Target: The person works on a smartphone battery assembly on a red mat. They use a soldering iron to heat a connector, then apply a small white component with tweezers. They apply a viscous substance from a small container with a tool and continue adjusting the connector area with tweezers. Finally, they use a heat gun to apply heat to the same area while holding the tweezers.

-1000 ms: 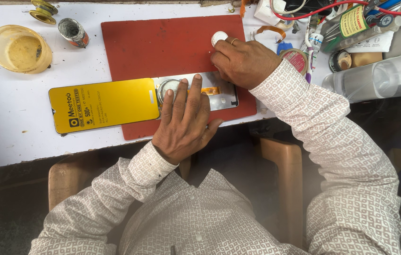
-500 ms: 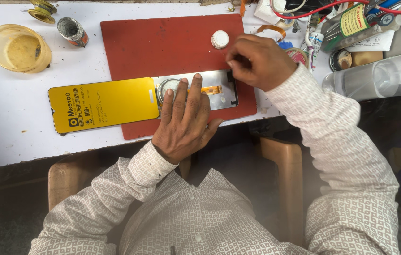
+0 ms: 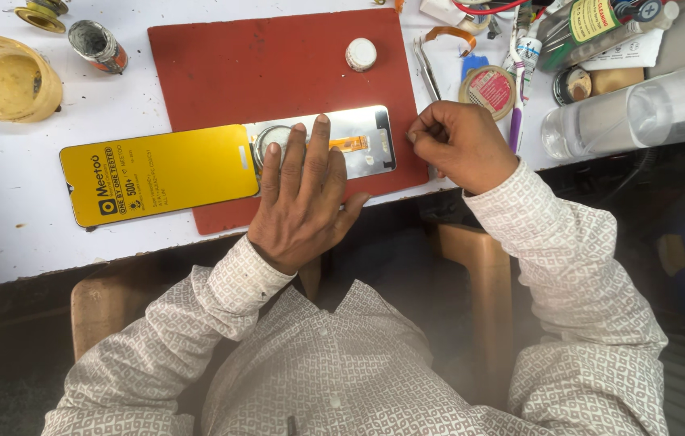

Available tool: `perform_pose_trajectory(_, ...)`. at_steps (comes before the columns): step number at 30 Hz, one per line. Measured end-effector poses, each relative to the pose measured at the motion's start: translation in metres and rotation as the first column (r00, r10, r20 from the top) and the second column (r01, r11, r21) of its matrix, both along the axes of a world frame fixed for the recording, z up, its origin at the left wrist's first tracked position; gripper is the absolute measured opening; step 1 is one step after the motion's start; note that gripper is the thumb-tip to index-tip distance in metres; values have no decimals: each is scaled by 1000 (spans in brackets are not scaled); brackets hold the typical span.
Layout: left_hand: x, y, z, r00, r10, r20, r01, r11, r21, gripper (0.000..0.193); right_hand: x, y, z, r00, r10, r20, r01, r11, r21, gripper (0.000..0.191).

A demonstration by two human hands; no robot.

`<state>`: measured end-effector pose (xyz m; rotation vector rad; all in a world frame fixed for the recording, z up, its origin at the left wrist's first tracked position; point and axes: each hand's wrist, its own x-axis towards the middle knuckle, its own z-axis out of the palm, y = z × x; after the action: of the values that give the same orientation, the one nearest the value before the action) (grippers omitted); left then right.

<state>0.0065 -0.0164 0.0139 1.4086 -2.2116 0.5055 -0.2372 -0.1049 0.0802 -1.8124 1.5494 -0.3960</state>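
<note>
Pressing flat, the left hand [image 3: 303,202] lies with fingers spread on the silvery rectangular phone screen panel [image 3: 358,141], its grip open and clasping nothing. The panel lies on the red rubber mat [image 3: 278,64] on the white table [image 3: 3,234], long axis running left to right, its left end tucked under a yellow protective film sheet [image 3: 157,171]. The right hand [image 3: 459,145], just beside the panel's right end, is curled into a pinch; what it holds I cannot tell.

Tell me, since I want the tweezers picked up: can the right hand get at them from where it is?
Probably yes. The right hand is beside the tweezers, which lie bare on the table, nothing over them.
</note>
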Motion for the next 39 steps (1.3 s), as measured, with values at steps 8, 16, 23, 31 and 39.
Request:
perform_pose_trajectory(8,2,1,-1,999,5,37,-5,1000,-8,61,11,6,1,994,15,-104,-40,971,-237,10)
perform_pose_trajectory(16,2,1,-4,999,10,35,-9,1000,-17,61,5,35,8,990,143,-15,-136,902,-409,19)
perform_pose_trajectory(23,-1,0,-6,1000,-8,22,8,1000,-4,60,0,47,-3,993,121,9,-100,856,-508,24)
perform_pose_trajectory(31,-3,2,-5,1000,-26,11,26,1000,7,60,-10,33,-5,954,297,-39,-277,823,-496,24)
perform_pose_trajectory(39,-4,1,-5,1000,-25,6,25,1000,7,60,-12,30,-2,956,285,-61,-283,855,-435,22)
